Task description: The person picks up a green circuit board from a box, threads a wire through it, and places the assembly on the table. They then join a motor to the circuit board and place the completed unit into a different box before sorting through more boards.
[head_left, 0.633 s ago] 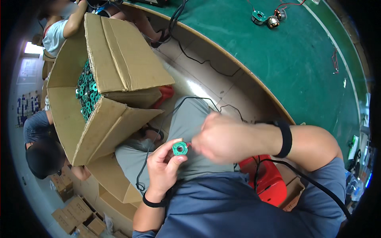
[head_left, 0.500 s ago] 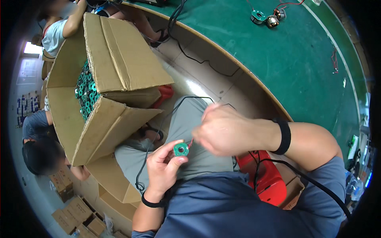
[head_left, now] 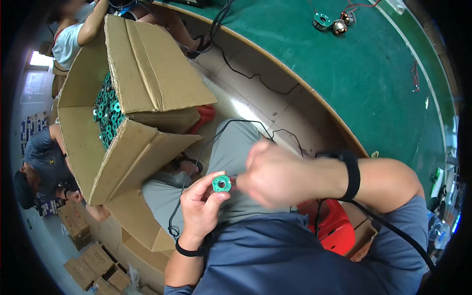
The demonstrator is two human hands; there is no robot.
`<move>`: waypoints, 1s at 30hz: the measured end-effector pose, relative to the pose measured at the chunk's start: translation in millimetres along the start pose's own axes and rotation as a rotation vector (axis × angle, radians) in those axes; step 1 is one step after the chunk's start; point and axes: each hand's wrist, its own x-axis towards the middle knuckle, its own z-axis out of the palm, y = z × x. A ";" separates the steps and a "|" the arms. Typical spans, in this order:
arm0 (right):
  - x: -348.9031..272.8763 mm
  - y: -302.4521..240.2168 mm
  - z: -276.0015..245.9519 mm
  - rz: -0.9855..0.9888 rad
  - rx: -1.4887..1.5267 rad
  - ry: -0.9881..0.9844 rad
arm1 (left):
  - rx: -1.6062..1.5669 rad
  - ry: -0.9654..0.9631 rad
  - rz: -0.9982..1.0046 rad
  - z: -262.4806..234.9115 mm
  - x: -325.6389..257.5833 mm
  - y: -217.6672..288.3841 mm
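Between the thumb and fingers of my left hand point(head_left: 200, 201) is a small green ring-shaped motor part point(head_left: 221, 184), its round central hole facing up. My right hand point(head_left: 278, 174) is curled, with the fingertips just to the right of the ring. Motion smears these fingers, so what they pinch cannot be made out. Both hands are above my lap point(head_left: 233, 160).
To the left, an open cardboard box point(head_left: 142, 64) holds many green ring parts point(head_left: 108, 110). A green table point(head_left: 344, 73) at right bears several motor parts point(head_left: 339, 27). A black cable point(head_left: 388, 226) crosses my right arm. Two co-workers are at the left.
My right hand has shifted slightly and is still blurred. The green ring has moved a little left and tilted; the red wires seen beside it before no longer show clearly. A co-worker at left has shifted.
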 end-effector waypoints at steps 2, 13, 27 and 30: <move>-2.4 3.8 10.1 -0.112 0.124 0.037 | 0.035 -0.032 0.000 -1.0 -1.1 -1.1; -0.6 7.7 -0.6 -0.020 -0.083 -0.018 | -0.040 -0.001 0.060 3.3 3.2 -3.8; -1.1 10.8 5.7 -0.111 0.102 0.007 | 0.016 -0.006 0.035 0.9 3.0 -0.2; 0.4 4.4 5.3 -0.053 0.012 -0.090 | -0.015 0.009 0.038 0.7 1.3 -2.7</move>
